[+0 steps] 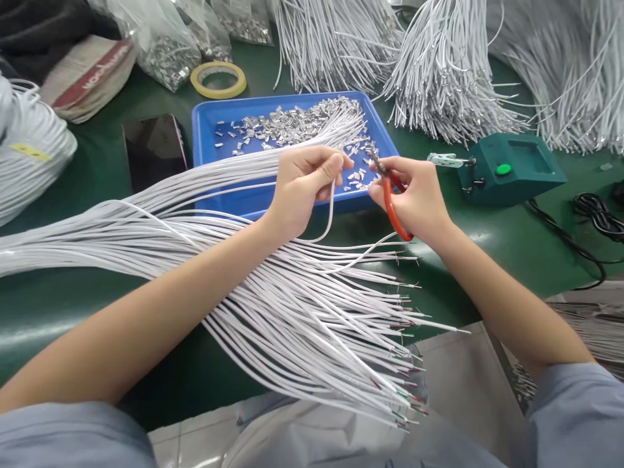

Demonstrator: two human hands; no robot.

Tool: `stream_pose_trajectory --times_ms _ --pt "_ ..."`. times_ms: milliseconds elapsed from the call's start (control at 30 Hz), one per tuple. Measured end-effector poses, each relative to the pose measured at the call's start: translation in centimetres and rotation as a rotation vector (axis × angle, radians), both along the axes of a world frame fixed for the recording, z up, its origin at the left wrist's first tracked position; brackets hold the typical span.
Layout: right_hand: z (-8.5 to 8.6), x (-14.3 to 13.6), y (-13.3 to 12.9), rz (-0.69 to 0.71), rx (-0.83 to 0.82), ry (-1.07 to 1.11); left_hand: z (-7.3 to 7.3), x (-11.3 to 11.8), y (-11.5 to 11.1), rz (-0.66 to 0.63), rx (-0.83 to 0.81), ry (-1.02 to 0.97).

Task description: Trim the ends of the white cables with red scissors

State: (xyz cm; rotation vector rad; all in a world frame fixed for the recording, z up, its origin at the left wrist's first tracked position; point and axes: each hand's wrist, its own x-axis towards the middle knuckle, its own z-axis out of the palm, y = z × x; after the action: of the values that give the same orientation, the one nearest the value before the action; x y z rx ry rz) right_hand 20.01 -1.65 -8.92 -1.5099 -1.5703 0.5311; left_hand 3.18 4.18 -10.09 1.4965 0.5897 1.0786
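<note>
Between the thumb and fingers of my left hand (312, 182) a white cable (331, 211) is pinched, its end hidden in the fingers. My right hand (414, 192) grips red-handled scissors (394, 211), blades pointing up and left over the blue tray (202, 140). A small gap separates the two hands. Small metal connectors (292, 123) lie scattered in that tray, where the ends of a cable bundle also rest. Beneath my left forearm spreads a fan of white cables (302, 312), several with stripped ends showing thin coloured wires.
A green device (514, 169) with a green button stands right of the tray. Behind hang thick white cable bundles (448, 71). Yellow tape (218, 79), a phone (155, 149) and bags of metal parts (170, 55) lie at the back left. A black cord (575, 237) trails at right.
</note>
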Motion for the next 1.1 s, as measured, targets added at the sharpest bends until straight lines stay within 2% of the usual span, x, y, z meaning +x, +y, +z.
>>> stream_pose_trajectory --times_ms 67,167,267,400,500,667,867,1100 --pt "0.11 0.26 0.20 -0.027 0.034 0.109 0.06 0.03 -0.11 -0.005 -0.020 -0.001" --pt "0.44 0.27 0.01 0.010 0.142 0.232 0.10 0.19 -0.47 -0.076 -0.037 -0.005" --pt "0.76 -0.06 -0.40 0.062 0.206 0.253 0.08 0.37 -0.79 -0.140 -0.025 -0.026" --pt "0.82 -0.28 -0.58 0.122 0.206 0.256 0.08 0.52 -0.93 -0.199 0.027 -0.008" --pt "0.71 -0.18 -0.52 0.167 0.214 0.251 0.06 0.57 -0.92 -0.195 0.079 0.005" --pt "0.81 -0.12 -0.55 0.159 0.258 0.260 -0.05 0.53 -0.83 -0.181 0.111 0.033" --pt "0.93 0.19 -0.56 0.205 0.237 0.150 -0.14 0.65 -0.73 -0.176 0.140 0.048" --pt "0.32 -0.58 -0.78 0.136 0.357 0.187 -0.30 0.81 -0.86 -0.147 0.162 0.053"
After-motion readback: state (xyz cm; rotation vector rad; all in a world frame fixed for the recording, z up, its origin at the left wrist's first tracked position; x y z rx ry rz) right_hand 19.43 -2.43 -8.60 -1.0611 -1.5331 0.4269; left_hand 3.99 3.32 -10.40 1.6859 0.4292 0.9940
